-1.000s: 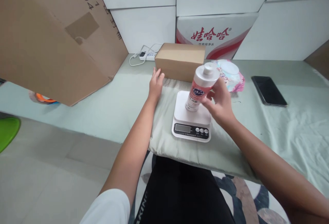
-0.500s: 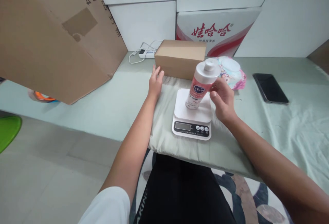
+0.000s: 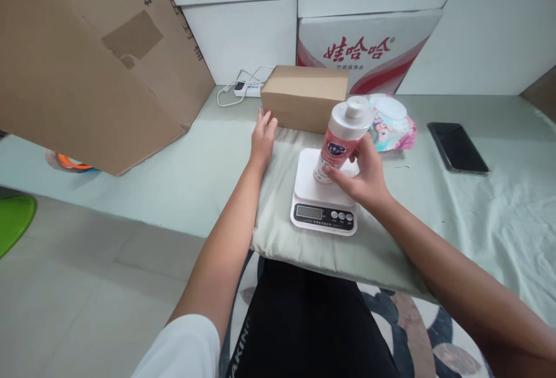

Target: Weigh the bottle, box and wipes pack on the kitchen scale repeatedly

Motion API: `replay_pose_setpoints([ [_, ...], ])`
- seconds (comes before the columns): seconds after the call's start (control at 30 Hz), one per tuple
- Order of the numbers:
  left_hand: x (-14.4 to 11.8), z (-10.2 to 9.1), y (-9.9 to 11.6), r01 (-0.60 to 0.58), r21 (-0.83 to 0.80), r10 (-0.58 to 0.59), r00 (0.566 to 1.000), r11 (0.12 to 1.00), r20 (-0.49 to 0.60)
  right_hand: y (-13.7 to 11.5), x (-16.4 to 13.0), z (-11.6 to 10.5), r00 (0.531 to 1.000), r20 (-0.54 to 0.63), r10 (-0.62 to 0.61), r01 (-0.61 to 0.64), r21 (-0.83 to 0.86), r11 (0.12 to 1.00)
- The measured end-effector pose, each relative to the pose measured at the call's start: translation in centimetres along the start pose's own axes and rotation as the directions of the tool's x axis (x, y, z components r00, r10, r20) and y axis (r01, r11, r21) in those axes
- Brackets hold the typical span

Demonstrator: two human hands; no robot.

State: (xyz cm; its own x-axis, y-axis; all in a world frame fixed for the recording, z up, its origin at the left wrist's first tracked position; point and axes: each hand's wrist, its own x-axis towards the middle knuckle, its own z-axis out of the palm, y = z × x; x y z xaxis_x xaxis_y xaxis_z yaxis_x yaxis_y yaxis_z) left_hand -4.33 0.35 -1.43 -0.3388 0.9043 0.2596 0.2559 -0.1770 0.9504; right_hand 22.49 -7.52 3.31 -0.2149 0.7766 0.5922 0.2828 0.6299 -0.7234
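Right hand (image 3: 365, 176) gripping pink bottle (image 3: 341, 142) upright on white scale (image 3: 324, 198), left hand (image 3: 263, 138) flat, fingers spread, beside cardboard box (image 3: 304, 97)

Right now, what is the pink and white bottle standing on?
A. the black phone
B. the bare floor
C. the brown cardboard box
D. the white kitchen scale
D: the pink and white bottle, gripped by the right hand, has its base on the platform of the white kitchen scale, in front of the brown cardboard box.
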Motion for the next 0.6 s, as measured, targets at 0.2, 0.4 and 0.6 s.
replay_pose_setpoints([
  [0.2,0.0,0.0,-0.1,-0.009,-0.018,0.009,1.000,1.000,-0.003,-1.1,-0.3,0.6,0.999,-0.027,0.036,-0.036,0.003,0.999],
  [0.4,0.1,-0.2,-0.1,-0.014,0.004,0.014,1.000,1.000,0.000,0.2,1.5,-1.8,0.975,-0.224,-0.006,0.010,0.018,1.000],
  [0.6,0.1,0.0,-0.4,-0.007,-0.025,0.007,1.000,1.000,-0.011,5.5,5.5,-9.8,0.726,-0.663,-0.184,0.098,-0.166,0.981],
])
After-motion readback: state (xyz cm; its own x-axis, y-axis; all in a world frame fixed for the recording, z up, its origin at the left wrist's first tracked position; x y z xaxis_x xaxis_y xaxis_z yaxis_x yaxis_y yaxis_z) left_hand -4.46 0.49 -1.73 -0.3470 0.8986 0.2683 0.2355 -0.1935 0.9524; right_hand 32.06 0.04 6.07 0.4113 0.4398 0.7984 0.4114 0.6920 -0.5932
